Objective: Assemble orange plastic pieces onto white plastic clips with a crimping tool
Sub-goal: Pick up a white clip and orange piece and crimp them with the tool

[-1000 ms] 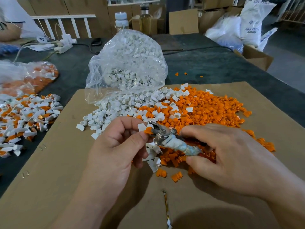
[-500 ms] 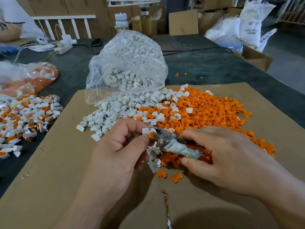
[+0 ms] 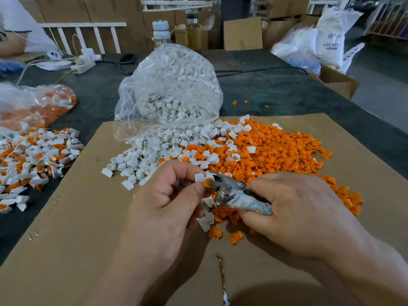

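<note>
left grip (image 3: 167, 202) pinching white clip (image 3: 199, 177), orange piece (image 3: 207, 182) touching crimping tool (image 3: 227, 193) tip

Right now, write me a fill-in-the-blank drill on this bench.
1. The left hand pinches a clip holding an ____ piece.
2. The right hand grips the tool by its taped ____.
3. The bag holds ____ clips.
4. The finished pile lies to the ____ of the cardboard.

Missing words: orange; handle; white; left.
</note>
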Available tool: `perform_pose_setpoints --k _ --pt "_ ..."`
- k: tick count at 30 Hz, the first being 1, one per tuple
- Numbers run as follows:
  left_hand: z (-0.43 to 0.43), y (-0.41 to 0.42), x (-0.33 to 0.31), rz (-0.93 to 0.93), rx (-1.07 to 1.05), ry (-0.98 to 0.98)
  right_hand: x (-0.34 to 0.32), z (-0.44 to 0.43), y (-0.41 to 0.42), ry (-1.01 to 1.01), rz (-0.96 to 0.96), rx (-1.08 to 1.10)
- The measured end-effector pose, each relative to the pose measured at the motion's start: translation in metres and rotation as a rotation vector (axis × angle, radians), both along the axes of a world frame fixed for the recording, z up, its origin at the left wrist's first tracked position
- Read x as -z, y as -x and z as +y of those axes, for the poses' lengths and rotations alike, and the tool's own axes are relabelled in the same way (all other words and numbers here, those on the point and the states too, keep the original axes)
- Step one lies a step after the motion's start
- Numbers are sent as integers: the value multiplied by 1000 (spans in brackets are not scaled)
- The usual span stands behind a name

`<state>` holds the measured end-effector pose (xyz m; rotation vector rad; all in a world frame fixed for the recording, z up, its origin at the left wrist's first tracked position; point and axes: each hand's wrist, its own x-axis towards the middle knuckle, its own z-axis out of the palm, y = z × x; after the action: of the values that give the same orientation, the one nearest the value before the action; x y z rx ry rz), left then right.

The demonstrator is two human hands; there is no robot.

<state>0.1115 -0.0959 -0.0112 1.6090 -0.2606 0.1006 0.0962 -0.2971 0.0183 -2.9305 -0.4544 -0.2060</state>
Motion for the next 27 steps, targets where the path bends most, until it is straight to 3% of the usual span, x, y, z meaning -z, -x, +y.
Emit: perform_pose_setpoints --k 11,16,23,27 --pt "-2 1 -1 34 -55 -44 8 -1 -2 -49 -51 -19" --pt "-3 -2 -5 188 -172 10 13 -7 -11 -22 -133 24" --pt "-10 0 -6 365 -62 24 14 -5 -21 126 33 63" --pt "-12 0 0 375 -47 -31 13 -4 -21 78 -29 43"
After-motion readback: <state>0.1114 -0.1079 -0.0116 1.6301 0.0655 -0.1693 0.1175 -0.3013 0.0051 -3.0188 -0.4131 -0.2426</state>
